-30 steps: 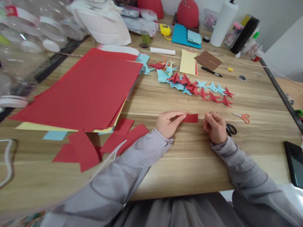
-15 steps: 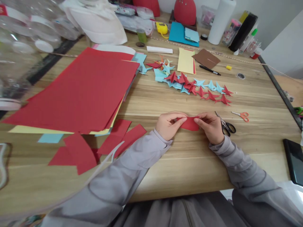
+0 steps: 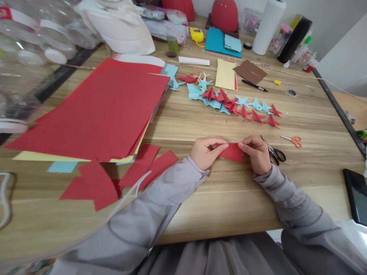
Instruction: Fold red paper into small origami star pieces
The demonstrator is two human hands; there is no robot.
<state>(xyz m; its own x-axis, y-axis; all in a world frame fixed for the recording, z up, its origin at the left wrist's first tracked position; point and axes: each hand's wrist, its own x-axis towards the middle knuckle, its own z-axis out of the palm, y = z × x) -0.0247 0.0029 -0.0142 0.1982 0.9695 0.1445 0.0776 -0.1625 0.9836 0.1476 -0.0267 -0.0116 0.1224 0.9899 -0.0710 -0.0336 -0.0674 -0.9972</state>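
Between my hands, above the wooden table, is a small piece of red paper (image 3: 233,152). My left hand (image 3: 207,152) pinches its upper left corner between thumb and fingers. At the upper right corner my right hand (image 3: 255,152) pinches it in the same way. Just right of my right hand lie black-handled scissors (image 3: 276,154), partly hidden by it. Farther right are small orange-handled scissors (image 3: 295,141). Beyond my hands, folded red paper cranes (image 3: 243,112) and light blue paper cranes (image 3: 255,103) lie in rows.
A stack of large red sheets (image 3: 97,110) covers the left side, with cut red pieces (image 3: 99,187) before it. Toward the back lie yellow paper (image 3: 225,74), brown paper (image 3: 250,71), a black pen (image 3: 254,85) and a yellow tape measure (image 3: 196,35). A black phone-like device (image 3: 355,194) sits at right.
The red paper between my hands has tilted and shows a slightly broader face. My fingers have shifted a little along its upper edge; both hands stay in nearly the same place.
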